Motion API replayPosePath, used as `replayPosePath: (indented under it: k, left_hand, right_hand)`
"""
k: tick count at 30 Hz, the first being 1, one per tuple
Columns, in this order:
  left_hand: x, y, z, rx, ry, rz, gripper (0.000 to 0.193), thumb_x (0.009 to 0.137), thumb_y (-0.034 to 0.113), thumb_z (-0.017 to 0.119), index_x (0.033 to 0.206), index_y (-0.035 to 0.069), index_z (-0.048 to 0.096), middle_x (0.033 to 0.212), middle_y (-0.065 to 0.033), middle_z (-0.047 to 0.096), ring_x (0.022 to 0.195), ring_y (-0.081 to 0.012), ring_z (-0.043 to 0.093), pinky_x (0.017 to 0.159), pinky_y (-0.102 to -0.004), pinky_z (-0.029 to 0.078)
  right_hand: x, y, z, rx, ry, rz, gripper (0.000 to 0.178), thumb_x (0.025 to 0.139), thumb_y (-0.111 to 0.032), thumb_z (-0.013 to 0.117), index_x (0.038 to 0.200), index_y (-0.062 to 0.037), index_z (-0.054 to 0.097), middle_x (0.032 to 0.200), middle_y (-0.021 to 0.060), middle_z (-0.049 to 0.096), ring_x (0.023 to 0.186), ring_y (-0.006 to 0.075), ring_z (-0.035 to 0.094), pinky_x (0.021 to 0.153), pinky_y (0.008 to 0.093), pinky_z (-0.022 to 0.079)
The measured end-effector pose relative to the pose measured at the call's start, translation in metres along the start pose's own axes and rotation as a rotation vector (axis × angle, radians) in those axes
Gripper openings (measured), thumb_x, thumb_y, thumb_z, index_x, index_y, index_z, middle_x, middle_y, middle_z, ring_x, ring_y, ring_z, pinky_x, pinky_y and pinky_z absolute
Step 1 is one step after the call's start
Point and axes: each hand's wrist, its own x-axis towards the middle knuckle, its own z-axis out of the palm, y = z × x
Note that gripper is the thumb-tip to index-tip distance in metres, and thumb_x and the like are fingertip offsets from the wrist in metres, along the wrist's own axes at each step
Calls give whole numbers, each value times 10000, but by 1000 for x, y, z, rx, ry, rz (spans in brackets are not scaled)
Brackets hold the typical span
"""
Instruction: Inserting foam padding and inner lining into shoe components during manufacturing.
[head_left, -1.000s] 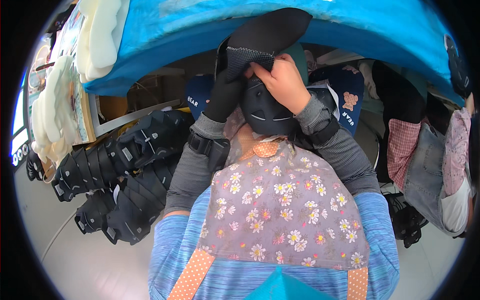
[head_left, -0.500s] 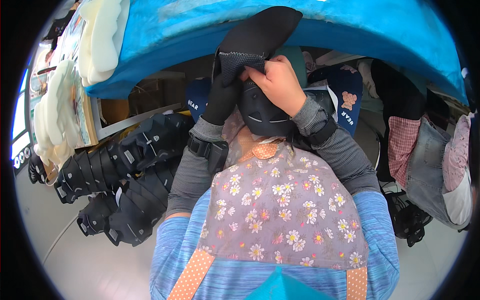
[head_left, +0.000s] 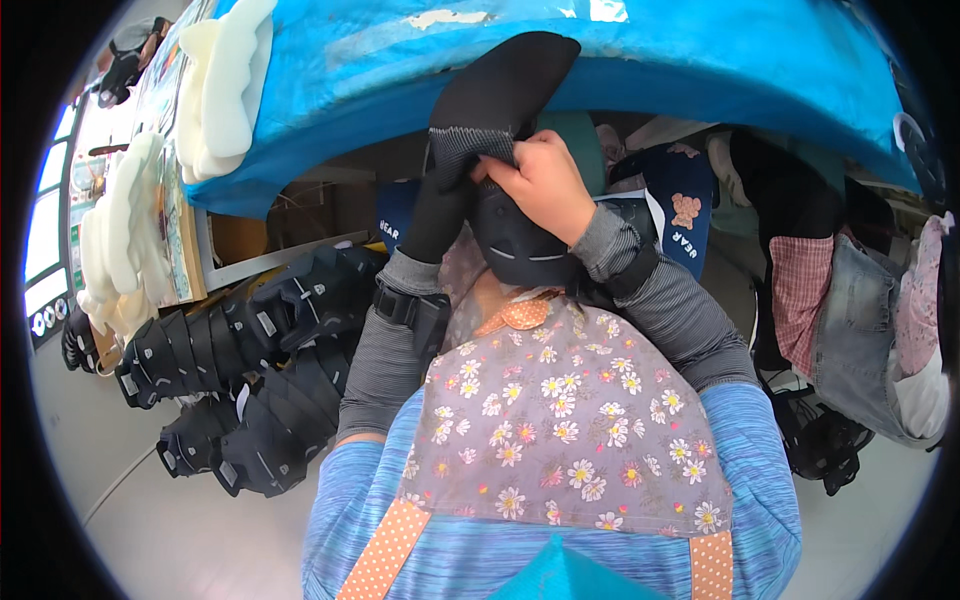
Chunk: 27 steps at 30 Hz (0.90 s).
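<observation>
At twelve o'clock, the bare right hand [head_left: 543, 185] pinches a curved black fabric pad [head_left: 505, 92]; black-gloved left hand [head_left: 443, 208]: grip hidden, cannot tell.

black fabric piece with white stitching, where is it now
In the head view, the black fabric piece is upper centre, pinched by the right hand above the gloved left hand, before the blue table cover.

My left hand [head_left: 440, 215] is sheathed in black; its fingers are hidden by the black padded piece [head_left: 505, 85]. My right hand [head_left: 540, 185] partly covers the black shell [head_left: 515, 230]. The far picture edge crops the blue cover [head_left: 350, 95]. At far left, a dark shape [head_left: 120, 78] is too small to identify.
</observation>
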Motion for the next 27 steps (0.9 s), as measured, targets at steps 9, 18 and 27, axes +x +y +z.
replayPosePath:
  k: [9,18,27]
  left_hand:
    - [11,-10,-3,78,-62,-74,341,919,28,505,1256,-16,536,1060,-64,612,870,-109,566,721,-237,463]
    - [-9,43,16,219,18,-190,300,945,146,604,1192,-25,588,1062,-52,640,921,-103,579,791,-252,453]
    - [5,33,16,155,26,-134,294,914,209,655,1092,-25,664,912,-32,674,827,-82,588,738,-250,468]
  right_hand:
    - [6,15,2,-148,-30,83,297,898,-307,594,788,-70,735,678,137,661,652,343,606,735,426,465]
    - [5,17,-11,338,-13,40,207,890,-215,621,918,-37,722,814,168,690,762,348,663,701,376,522]
    - [11,29,-9,300,-70,103,202,922,-190,587,971,-35,707,891,157,704,819,319,680,754,355,516]
